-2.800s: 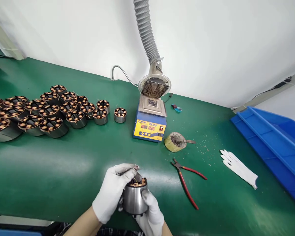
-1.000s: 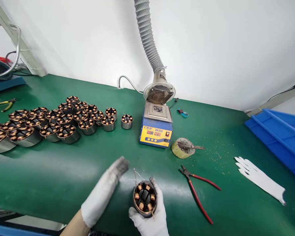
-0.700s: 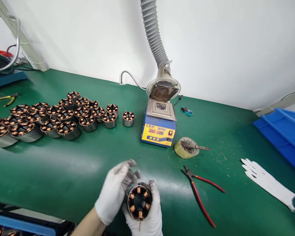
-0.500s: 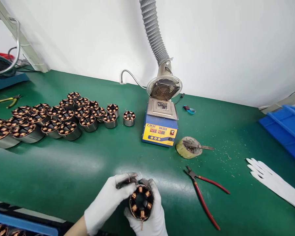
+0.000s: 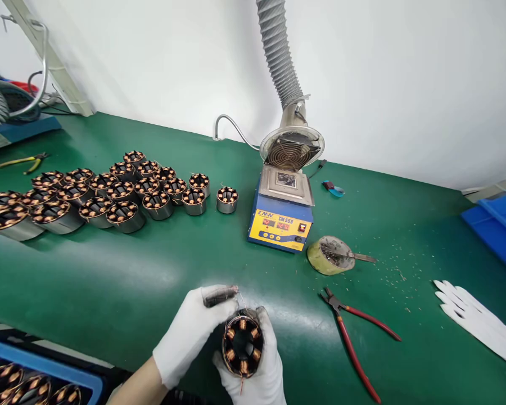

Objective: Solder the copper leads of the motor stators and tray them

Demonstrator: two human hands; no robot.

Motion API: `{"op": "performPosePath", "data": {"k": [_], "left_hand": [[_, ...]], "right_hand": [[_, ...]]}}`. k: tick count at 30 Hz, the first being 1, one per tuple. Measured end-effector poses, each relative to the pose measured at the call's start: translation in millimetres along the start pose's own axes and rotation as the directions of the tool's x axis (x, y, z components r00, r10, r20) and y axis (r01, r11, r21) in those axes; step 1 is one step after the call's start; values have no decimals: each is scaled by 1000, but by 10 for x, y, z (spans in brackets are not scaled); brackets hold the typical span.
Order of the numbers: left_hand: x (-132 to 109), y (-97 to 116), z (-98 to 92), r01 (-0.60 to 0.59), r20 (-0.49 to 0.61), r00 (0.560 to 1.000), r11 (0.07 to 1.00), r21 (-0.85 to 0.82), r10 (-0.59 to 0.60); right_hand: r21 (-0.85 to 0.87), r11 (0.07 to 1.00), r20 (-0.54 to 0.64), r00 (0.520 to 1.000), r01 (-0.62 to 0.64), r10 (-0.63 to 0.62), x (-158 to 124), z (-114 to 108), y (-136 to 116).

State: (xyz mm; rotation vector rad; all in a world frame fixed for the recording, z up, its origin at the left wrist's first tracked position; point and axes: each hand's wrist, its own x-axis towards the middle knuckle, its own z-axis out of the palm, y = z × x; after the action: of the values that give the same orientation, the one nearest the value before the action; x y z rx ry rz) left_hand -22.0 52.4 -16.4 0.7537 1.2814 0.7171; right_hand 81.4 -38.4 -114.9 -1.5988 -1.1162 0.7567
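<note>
My right hand (image 5: 261, 374), in a white glove with darkened fingertips, is wrapped around a motor stator (image 5: 243, 347). The stator's ring of copper coils faces up toward me, and a short copper wire end sticks out at its near side. At the far side a thin lead wire (image 5: 242, 299) rises from the rim. My gloved left hand (image 5: 200, 318) pinches this wire between thumb and fingers, just up and left of the stator. To the right, red-handled cutting pliers (image 5: 341, 315) lie on the green table with jaws and handles spread.
Several stators (image 5: 126, 216) stand grouped at left. A blue and yellow solder pot (image 5: 280, 225) sits under an extraction hose (image 5: 280, 50). Beside it are a round tub (image 5: 320, 259) with a flat blade, a white glove (image 5: 476, 315) and blue bins (image 5: 497, 225). A crate (image 5: 96, 388) holds more stators.
My left hand has closed its fingers on the wire and drawn it up from the stator's rim. The right hand still holds the stator. The view has shifted slightly left.
</note>
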Motion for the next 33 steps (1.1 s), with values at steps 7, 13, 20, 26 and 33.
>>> {"op": "performPosePath", "data": {"k": [7, 13, 20, 26, 33], "left_hand": [[27, -1, 89, 38, 121, 992, 998, -53, -31], [32, -50, 89, -21, -5, 1000, 999, 32, 21], [107, 33, 117, -1, 139, 990, 1000, 20, -1], [246, 166, -69, -177, -136, 978, 977, -116, 161], [62, -164, -615, -267, -108, 900, 731, 628, 422]], "right_hand": [[-27, 1000, -42, 999, 2, -3, 6, 39, -26], [-109, 988, -64, 991, 108, -115, 14, 67, 0], [-212, 926, -36, 945, 312, -326, 65, 37, 82], [-117, 970, -20, 976, 213, -217, 7, 30, 249], [156, 958, 198, 958, -240, 208, 53, -195, 17]]}}
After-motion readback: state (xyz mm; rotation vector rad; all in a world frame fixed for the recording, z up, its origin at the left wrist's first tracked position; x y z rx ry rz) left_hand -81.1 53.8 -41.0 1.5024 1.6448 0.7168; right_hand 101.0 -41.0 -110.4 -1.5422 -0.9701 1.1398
